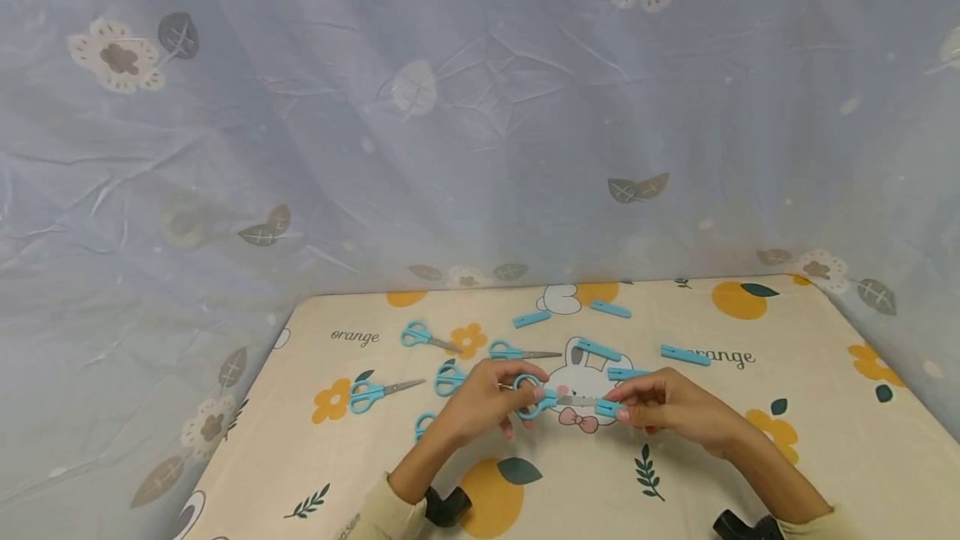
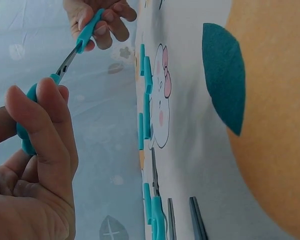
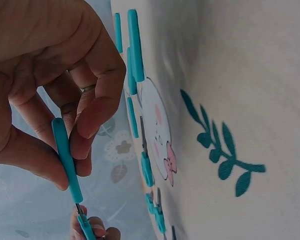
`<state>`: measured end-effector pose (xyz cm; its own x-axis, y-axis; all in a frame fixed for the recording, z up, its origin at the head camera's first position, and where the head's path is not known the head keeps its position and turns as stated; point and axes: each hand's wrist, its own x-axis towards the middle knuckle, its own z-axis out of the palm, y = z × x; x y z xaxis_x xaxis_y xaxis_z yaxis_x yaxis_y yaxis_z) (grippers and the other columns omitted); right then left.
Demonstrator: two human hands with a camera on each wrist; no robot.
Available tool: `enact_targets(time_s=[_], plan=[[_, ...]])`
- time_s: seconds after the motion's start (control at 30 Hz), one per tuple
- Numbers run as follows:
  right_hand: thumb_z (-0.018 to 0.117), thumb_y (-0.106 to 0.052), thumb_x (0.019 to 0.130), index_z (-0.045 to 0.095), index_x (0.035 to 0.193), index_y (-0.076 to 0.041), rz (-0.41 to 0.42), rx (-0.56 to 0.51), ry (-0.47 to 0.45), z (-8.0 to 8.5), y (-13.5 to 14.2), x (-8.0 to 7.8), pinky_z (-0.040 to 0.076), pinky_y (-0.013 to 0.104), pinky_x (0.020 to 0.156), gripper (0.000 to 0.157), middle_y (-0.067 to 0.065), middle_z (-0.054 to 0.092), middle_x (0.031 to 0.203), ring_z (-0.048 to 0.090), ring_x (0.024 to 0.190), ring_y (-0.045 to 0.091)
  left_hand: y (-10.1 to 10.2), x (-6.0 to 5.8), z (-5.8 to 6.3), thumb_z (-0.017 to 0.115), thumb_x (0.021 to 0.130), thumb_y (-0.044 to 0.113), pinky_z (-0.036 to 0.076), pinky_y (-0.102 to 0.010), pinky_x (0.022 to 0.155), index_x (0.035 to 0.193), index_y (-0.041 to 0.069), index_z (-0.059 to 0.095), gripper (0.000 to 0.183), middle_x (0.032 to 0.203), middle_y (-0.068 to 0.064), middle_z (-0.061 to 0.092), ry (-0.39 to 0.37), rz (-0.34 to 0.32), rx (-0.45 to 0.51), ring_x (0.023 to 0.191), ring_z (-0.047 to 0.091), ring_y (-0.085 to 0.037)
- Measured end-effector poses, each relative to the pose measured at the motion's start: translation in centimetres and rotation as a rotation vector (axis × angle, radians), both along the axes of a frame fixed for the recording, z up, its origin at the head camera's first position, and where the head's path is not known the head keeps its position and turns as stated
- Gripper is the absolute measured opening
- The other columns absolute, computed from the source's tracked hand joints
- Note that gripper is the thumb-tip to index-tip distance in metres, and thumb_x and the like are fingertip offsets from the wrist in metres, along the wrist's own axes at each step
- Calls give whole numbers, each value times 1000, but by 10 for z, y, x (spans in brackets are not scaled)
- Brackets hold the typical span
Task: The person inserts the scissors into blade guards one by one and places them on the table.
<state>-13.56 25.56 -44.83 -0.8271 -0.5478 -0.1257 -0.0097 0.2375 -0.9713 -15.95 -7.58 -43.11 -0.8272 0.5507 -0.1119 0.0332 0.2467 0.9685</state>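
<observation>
My left hand (image 1: 480, 403) holds a pair of scissors (image 1: 547, 397) by the light blue handles. The blades are closed and point right. Opposite it, my right hand (image 1: 678, 409) pinches a light blue blade cover (image 1: 607, 408) between thumb and fingers. In the left wrist view the blade tips reach the near end of the cover (image 2: 90, 31); how far inside they are is hidden. The right wrist view has the cover (image 3: 66, 159) lined up with the scissors below it. Both hands are above the printed tablecloth.
Several more scissors lie uncovered on the left, among them one pair (image 1: 366, 396) at the far left and another (image 1: 506, 350) behind my left hand. Loose blade covers (image 1: 686, 355) lie behind my right hand and toward the back. A patterned curtain (image 1: 480, 148) hangs behind the table.
</observation>
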Motion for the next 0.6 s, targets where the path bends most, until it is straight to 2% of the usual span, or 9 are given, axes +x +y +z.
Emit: enact_targets(time_s=[0.13,0.37,0.47,0.6], plan=[[70,-15,104,71,131,9,-4,10,11,4,-3,-1,54,29,63,36,-2,65,85,59,73,10,1,-2,1,72,105,23,61,-43,49,124,18,78,21,90,-4,76,30,-5,-23,81,77,-41],[71,-15,104,71,131,8,-8,19,29,6,-6,-4,56,29,63,35,-2,68,87,60,73,11,5,-3,2,68,106,20,63,-55,54,125,24,78,22,88,-3,76,36,-13,-33,80,70,-61],[71,-16,105,71,131,8,-3,18,29,7,-6,-4,56,29,64,35,-3,68,87,60,73,12,7,-3,3,70,105,20,62,-52,52,125,23,78,22,87,-2,76,37,-9,-38,80,70,-61],[70,-16,105,72,131,7,7,19,45,8,-8,-6,56,30,65,34,-3,69,87,60,74,12,8,-2,3,73,103,20,60,-41,48,124,22,78,21,88,-2,77,40,-14,-31,82,73,-57]])
